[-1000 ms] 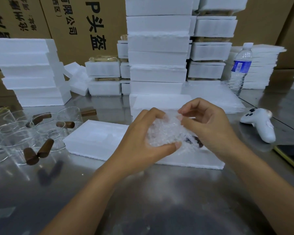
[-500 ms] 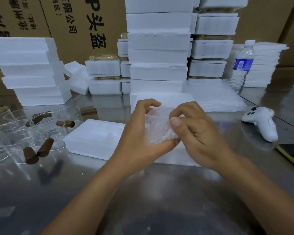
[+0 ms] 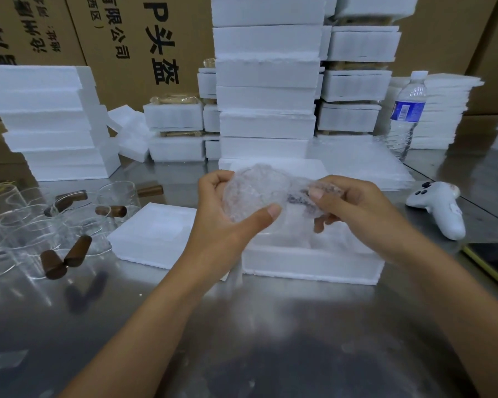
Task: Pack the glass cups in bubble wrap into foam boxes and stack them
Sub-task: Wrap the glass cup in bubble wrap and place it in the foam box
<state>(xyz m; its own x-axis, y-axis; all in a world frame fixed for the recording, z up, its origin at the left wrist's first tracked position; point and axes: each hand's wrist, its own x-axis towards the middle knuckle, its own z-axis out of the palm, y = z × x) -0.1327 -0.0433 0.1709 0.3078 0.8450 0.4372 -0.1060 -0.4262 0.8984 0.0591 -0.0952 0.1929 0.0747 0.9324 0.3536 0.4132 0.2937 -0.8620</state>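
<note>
Bubble-wrapped glass cup (image 3: 256,193) held in the air, long axis left-right, parallel to the table's (image 3: 242,326) near edge. Left hand (image 3: 227,216) wraps the body; right hand (image 3: 354,208) pinches wrap at the dark handle end. Open foam box (image 3: 314,265) lies just below, right hand likely nearer its cavity. Stacked foam boxes (image 3: 268,96) beyond.

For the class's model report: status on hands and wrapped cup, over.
Left hand grips wrapped cup. Right hand pinches its wrap. Cup over open foam box, not in. Nothing between.

Carton (image 3: 190,38) well behind the left hand's (image 3: 224,225) fingers (image 3: 213,179) is showing "P头盔", "限公司", "西区)"; water bottle (image 3: 406,110) label is blurring out.
</note>
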